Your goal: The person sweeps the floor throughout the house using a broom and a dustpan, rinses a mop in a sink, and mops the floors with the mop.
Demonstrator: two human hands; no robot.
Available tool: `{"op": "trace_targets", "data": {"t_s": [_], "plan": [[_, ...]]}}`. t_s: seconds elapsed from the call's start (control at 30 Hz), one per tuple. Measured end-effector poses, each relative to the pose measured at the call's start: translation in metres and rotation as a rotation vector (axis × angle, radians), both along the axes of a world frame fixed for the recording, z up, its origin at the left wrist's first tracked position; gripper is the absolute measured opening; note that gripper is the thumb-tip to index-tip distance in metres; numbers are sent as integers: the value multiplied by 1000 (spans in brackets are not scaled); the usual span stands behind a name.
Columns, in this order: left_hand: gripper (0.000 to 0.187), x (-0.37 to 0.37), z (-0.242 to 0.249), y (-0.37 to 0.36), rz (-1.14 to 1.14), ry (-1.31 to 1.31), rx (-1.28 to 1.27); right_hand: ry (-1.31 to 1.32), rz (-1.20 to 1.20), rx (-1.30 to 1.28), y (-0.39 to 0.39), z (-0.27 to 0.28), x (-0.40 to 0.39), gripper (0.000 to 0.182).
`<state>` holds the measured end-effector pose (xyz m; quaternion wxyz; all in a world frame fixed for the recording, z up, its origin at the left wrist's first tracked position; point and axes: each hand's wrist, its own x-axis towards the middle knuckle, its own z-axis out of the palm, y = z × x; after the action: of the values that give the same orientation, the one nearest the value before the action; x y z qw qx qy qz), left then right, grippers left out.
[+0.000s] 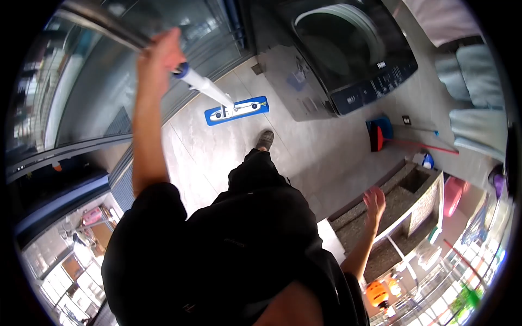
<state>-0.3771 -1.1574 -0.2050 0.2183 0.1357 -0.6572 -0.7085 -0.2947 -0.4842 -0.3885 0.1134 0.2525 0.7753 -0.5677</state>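
My left hand [164,50] is closed around the metal handle [106,23] of a flat mop, high at the upper left. From it a white lower pole [206,87] runs down to the mop head [236,111], a blue-edged rectangle lying flat on the grey tiled floor [190,146]. The mop head is a short way in front of my shoe [265,140]. Off to the right, my right hand [374,201] hangs in the air with its fingers apart, holding nothing, above a stone-coloured sink unit [348,220].
A dark washing machine [348,49] stands at the upper right. Beside the wall are a red dustpan [376,136] and a long red stick [427,145]. Glass door panels [98,81] line the left. A pink container [454,193] sits beyond the sink unit; towels [473,76] hang at the right.
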Motion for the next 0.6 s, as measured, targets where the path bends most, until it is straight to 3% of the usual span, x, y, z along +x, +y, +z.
{"op": "trace_targets", "data": {"t_s": [0.07,0.1,0.23,0.37,0.4,0.43,0.5,0.53,0.6], "plan": [[39,26,58,15,-237,56,28,75,115,-148,-26,-23,10,28],[39,40,80,26,-377,101,40,-9,138,-131,-54,-23,13,28],[38,94,154,96,-500,212,73,-47,438,-545,-141,-44,63,41],[34,134,205,136,-609,345,50,-491,570,-831,-218,-25,112,47],[36,138,217,140,-657,413,50,-576,533,-920,-230,-27,123,52],[40,134,240,141,-929,338,95,-631,538,-1009,-239,-27,129,61],[45,128,271,158,-1137,305,159,-715,503,-1222,-252,-15,138,82],[45,138,279,170,-1072,347,178,-717,455,-1309,-253,-3,139,94],[45,163,296,185,-933,424,215,-672,243,-1533,-255,11,145,100]]}}
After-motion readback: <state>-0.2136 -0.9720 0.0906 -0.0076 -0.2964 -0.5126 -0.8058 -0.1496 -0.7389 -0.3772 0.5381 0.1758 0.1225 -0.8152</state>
